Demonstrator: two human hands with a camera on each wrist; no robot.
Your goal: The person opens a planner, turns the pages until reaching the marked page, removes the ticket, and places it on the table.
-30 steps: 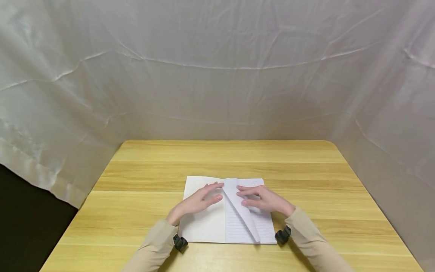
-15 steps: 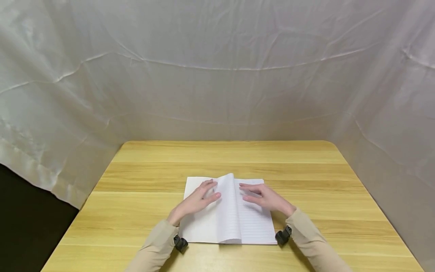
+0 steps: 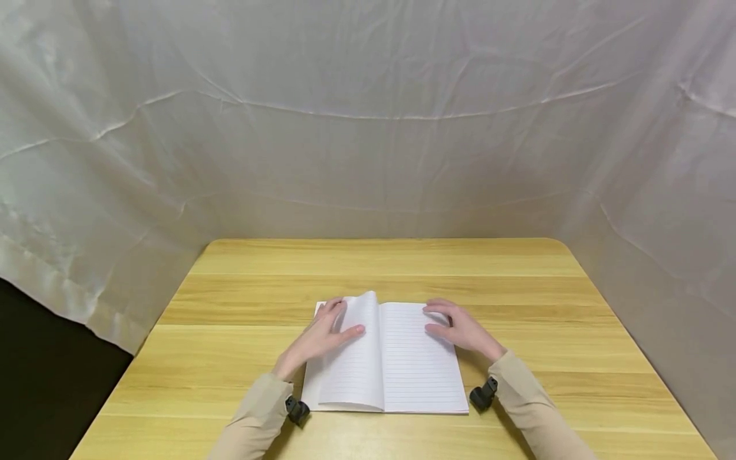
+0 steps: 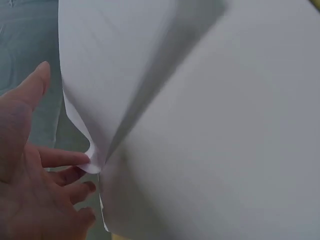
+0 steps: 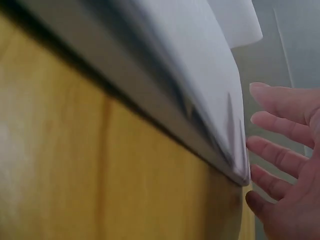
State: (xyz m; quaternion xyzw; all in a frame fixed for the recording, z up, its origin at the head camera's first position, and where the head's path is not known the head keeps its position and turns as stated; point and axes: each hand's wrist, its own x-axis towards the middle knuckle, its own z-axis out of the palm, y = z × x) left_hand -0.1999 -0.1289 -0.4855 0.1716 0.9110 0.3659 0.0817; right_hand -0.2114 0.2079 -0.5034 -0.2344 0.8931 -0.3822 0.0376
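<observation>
A lined notebook (image 3: 422,370) lies spread on the table. Its left leaf (image 3: 353,377) is lifted and bowed over a blank white page (image 3: 312,391), with the free edge raised. My left hand (image 3: 316,340) is at that leaf's upper part. In the left wrist view the index fingertip touches the leaf's curled corner (image 4: 92,162), while the thumb stands apart from the paper. My right hand (image 3: 464,329) is over the upper right edge of the lined right page, fingers loosely bent. The right wrist view shows those fingers (image 5: 280,150) beside the notebook's corner, holding nothing.
The wooden table (image 3: 241,300) extends around the notebook on all sides. Pale grey curtains (image 3: 368,172) hang behind and along both sides. A small black camera sits on each wrist, the left one (image 3: 297,410) near the notebook's front corner.
The loose leaf has turned over from the right side to the left. My left hand has moved left with it, and the right hand has shifted slightly right, off the leaf.
</observation>
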